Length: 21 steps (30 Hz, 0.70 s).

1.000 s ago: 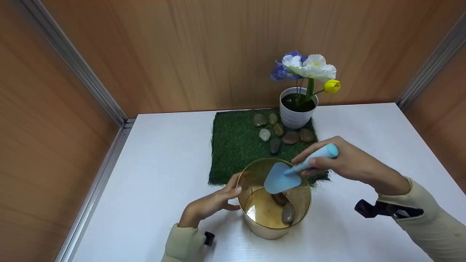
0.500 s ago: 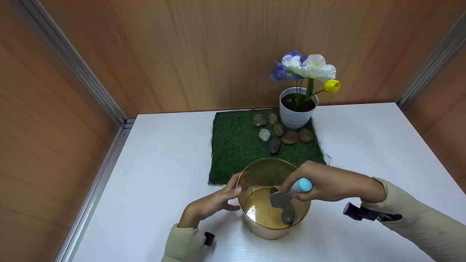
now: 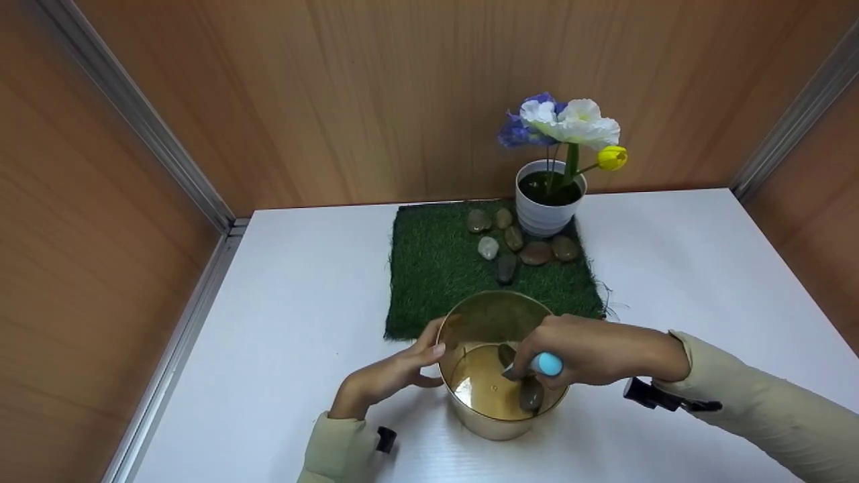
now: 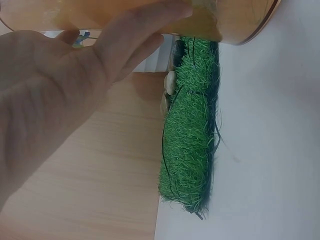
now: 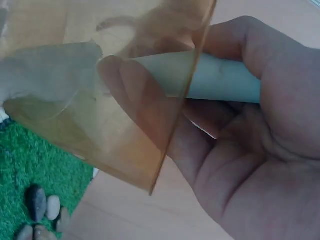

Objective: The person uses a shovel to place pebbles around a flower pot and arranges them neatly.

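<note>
A see-through amber bucket [image 3: 483,426] stands on the white table with a brown stone [image 3: 506,354] and a grey stone [image 3: 531,394] inside. My left hand [image 3: 396,372] holds its left side, the thumb at the rim and fingers along the outer wall. My right hand [image 3: 570,349] reaches over the right rim and grips a small blue garden trowel by its handle [image 5: 220,80]. The trowel's blade [image 5: 50,75] shows through the amber wall in the right wrist view. From the head view, most of the blade is hidden under the hand, low among the stones.
Behind the bucket lies a green turf mat [image 3: 429,268] bearing several stones, among them a white pebble [image 3: 488,248]. A white flowerpot [image 3: 547,218] with white, purple and yellow flowers stands at its back right corner. Wood-look panels [image 3: 416,100] wall the table in.
My right hand has brought the trowel down into the bucket, from above the rim to the stones, and the handle has tipped upright. The left hand and bucket stay where they were.
</note>
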Available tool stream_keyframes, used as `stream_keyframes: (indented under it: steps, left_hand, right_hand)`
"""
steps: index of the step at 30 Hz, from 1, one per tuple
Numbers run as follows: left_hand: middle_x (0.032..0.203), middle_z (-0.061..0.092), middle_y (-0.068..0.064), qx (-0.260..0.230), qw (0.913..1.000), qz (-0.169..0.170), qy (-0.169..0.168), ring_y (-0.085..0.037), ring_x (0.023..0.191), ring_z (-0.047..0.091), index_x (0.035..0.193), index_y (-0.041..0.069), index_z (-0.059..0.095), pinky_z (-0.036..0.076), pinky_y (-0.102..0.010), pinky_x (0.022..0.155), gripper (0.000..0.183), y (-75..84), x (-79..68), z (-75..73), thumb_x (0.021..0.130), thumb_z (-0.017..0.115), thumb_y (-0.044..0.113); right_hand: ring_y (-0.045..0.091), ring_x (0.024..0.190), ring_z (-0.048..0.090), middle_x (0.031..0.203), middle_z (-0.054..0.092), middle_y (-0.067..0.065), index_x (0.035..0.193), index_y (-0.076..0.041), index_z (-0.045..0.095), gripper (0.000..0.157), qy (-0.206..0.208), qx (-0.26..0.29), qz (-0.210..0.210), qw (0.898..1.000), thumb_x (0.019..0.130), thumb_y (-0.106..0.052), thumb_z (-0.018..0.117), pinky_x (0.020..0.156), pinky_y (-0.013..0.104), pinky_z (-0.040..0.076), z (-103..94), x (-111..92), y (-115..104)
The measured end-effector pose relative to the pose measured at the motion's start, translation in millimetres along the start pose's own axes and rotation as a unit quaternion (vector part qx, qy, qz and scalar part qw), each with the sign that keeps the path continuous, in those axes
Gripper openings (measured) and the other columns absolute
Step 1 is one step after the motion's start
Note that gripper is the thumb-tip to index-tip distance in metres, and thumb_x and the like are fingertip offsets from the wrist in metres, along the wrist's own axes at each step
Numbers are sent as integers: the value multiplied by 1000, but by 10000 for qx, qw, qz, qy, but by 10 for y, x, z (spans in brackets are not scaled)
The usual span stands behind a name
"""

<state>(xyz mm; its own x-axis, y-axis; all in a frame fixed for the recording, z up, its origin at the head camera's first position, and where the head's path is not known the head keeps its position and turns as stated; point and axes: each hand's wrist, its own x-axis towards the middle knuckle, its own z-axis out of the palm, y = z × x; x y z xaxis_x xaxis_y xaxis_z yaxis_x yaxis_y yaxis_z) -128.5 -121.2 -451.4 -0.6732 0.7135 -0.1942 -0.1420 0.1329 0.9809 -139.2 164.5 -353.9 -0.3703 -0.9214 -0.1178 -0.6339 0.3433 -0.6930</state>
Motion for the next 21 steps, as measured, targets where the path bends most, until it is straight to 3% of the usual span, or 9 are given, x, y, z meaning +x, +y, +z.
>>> stream_keyframes:
  steps: [4,9,15,21]
  left_hand:
    - [153,-1,4,-1,10000,-11,8,-22,138,9,145,38,9,41,-47,93,51,4,-4,0,99,31,42]
    - [153,-2,4,-13,10000,-23,7,-23,138,9,145,39,9,41,-48,94,50,16,4,6,99,30,41]
    - [153,-2,4,-53,10000,-42,9,-22,139,8,145,37,9,40,-49,94,51,17,11,11,99,30,42]
    - [153,-3,3,-71,9999,-97,12,-23,138,9,145,37,8,40,-48,94,52,6,5,9,99,31,44]
  right_hand:
    - [8,98,61,103,65,-12,104,-19,72,35,-109,-135,-33,9998,80,6,63,80,22,49,38,33,10]
    - [8,99,60,103,65,-12,103,-19,72,38,-141,-111,68,9998,80,9,58,79,21,48,45,69,44]
    - [5,90,62,95,67,-14,97,-19,73,32,0,-30,368,9993,80,3,59,83,29,48,-1,111,119]
    - [4,75,62,91,69,-1,96,-11,73,20,-33,261,603,9978,83,-2,61,68,27,52,-23,149,152]
